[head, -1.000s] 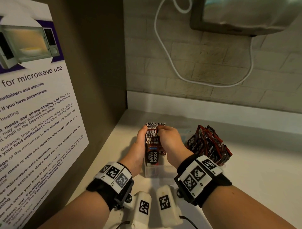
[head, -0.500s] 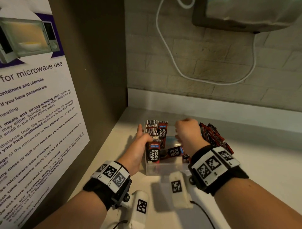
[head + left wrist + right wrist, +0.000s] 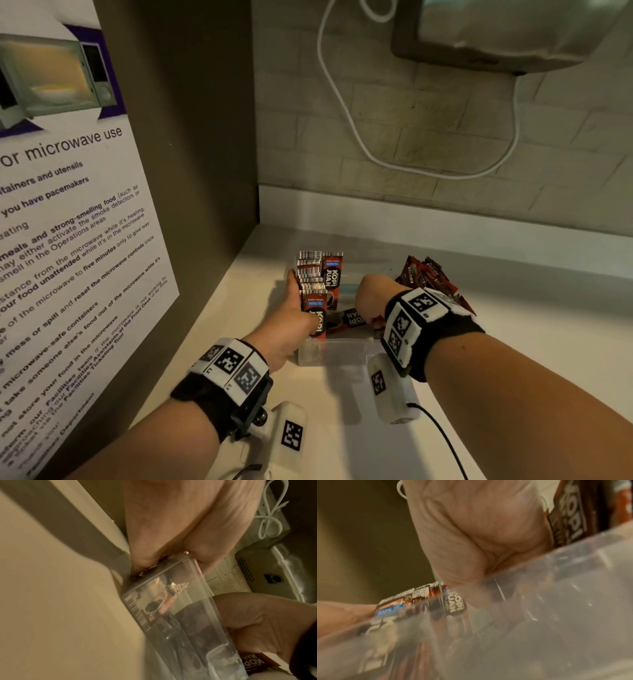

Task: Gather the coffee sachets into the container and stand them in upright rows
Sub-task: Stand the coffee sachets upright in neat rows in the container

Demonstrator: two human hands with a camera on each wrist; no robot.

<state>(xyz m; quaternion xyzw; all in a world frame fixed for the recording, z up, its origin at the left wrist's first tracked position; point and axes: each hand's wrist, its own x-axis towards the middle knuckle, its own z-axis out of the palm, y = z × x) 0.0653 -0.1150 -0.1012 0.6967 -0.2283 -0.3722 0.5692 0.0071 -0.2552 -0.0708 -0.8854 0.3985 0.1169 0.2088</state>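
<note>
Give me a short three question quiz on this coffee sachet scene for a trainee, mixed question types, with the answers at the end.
1. True or false: the upright row of sachets stands along the left side of the clear container.
2. Which hand reaches down into the container: A) left hand B) right hand?
3. Fill in: one sachet in the middle of the container lies ____ rather than upright.

Key: 1 true. 2 B; the left hand steadies the row with straight fingers and the thumb across the front sachet. 3 flat. What the right hand's grip holds is hidden.
</note>
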